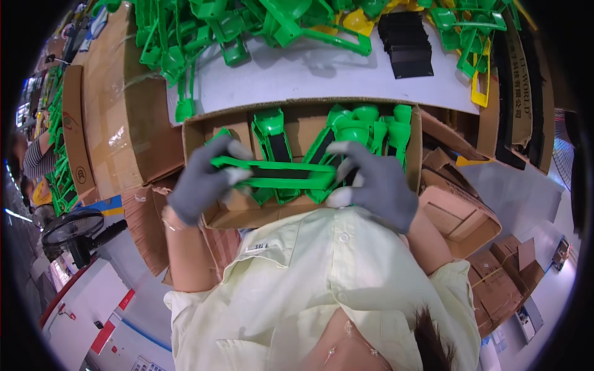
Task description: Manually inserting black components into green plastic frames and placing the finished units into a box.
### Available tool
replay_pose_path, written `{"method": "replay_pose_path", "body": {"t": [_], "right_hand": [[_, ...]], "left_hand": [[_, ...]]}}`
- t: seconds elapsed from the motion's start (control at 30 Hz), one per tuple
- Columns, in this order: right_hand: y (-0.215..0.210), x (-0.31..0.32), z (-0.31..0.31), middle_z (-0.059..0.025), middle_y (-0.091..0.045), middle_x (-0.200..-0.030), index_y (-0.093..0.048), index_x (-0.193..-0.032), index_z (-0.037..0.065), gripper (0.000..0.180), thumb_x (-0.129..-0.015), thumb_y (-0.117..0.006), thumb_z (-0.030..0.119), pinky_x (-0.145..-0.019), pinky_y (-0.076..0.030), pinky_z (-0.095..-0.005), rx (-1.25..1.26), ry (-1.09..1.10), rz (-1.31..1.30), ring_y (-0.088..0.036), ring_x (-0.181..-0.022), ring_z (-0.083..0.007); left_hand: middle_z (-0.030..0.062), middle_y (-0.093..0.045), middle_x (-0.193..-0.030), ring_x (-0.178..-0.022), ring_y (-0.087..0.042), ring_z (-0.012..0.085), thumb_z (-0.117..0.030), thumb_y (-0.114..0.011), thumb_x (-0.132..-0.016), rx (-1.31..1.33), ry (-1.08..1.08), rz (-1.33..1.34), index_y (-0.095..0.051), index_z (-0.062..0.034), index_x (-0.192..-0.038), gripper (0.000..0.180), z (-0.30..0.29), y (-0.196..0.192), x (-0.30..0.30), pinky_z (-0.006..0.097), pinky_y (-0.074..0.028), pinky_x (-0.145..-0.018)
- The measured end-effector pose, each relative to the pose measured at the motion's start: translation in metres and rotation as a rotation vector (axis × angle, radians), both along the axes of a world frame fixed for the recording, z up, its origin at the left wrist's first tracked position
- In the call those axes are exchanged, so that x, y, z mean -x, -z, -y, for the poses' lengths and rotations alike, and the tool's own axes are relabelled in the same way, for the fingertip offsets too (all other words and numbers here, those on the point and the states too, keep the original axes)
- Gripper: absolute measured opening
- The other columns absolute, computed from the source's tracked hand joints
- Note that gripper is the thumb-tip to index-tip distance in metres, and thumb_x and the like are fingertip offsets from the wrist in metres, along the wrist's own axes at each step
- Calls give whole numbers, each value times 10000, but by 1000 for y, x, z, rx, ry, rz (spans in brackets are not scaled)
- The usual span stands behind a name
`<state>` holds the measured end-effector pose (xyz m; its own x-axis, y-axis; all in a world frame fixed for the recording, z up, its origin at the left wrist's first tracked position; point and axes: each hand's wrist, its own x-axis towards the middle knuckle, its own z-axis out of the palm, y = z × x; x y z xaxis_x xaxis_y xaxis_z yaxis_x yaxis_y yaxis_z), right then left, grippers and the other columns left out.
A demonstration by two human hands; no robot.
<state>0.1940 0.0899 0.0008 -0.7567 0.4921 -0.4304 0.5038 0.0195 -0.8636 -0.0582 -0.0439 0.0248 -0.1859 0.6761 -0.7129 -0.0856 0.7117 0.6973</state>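
Both hands wear grey gloves and are held in front of my chest, above an opened cardboard box (pixel 247 217). Between them lies a long green plastic part (pixel 278 183) with a black strip along its middle, held roughly level. My left hand (pixel 207 179) pinches its left end between thumb and fingers. At the right end, my right hand (pixel 377 185) has its bent fingers and thumb around the part; the fingertips are slightly blurred. Inside the box stand more green parts (pixel 270 123), several with black strips. Some of them are hidden behind the held part and my hands.
Beyond the box, a white tabletop (pixel 297 80) carries a heap of green parts (pixel 229 28), some yellow parts (pixel 357 23) and a stack of black strips (pixel 406 46). Large cartons (pixel 102 111) stand at left, smaller boxes (pixel 461 213) at right. A black fan (pixel 74 232) is at lower left.
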Motion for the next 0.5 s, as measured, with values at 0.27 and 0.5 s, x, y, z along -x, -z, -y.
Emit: {"method": "replay_pose_path", "body": {"t": [0.27,0.5], "right_hand": [[6,-7,-68,6,-571,-754,-614,-1097,61,376,-764,-707,211,-599,-416,-201,-449,283,30,-469,-647,-40],[13,-28,-101,-16,-596,-768,-618,-1063,39,302,-810,-659,199,-613,-424,-226,-543,427,68,-512,-675,-74]], "left_hand": [[202,-640,-848,-786,-613,379,-263,-746,-692,-59,593,-1116,-604,-47,-1003,405,-31,29,15,450,-478,-728],[74,-670,-866,-730,-646,256,-172,-707,-730,-575,-27,-1450,-682,-123,-890,169,-105,-27,62,334,-499,-636]]}}
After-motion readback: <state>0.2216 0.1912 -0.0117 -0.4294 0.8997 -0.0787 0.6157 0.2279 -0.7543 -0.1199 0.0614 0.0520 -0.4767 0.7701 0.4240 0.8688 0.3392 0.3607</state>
